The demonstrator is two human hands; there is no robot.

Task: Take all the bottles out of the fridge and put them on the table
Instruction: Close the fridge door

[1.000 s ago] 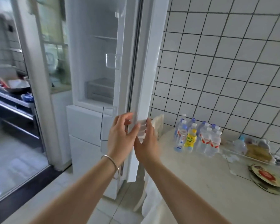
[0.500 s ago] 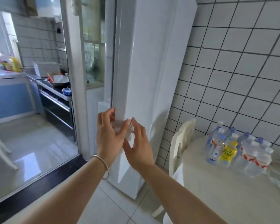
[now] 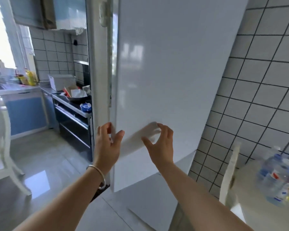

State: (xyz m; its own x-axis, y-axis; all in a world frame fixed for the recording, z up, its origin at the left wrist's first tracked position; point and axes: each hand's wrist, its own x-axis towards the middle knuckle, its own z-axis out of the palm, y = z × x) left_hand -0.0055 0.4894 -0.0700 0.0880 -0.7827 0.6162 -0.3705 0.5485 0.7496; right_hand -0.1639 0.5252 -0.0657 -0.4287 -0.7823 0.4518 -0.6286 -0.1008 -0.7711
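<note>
The white fridge door [image 3: 170, 72] fills the middle of the head view and hides the fridge's inside. My left hand [image 3: 107, 144] holds the door's left edge low down, thumb on the front and fingers behind the edge. My right hand [image 3: 158, 144] is spread against the door's front, with its curved fingertips touching the panel and nothing in it. Several plastic bottles [image 3: 279, 179], with blue caps and one with a yellow label, stand blurred on the pale round table [image 3: 264, 215] at the right edge.
A white chair back [image 3: 228, 172] stands between fridge and table. Behind it is a tiled wall [image 3: 257, 97]. To the left a doorway frame [image 3: 97, 80] opens onto a kitchen with a dark stove [image 3: 73, 117]. Another white chair [image 3: 5, 147] stands at far left.
The fridge door has swung from open to nearly flat against the fridge, hiding the shelves. My right hand moved from the door's edge onto its front. The view has turned left.
</note>
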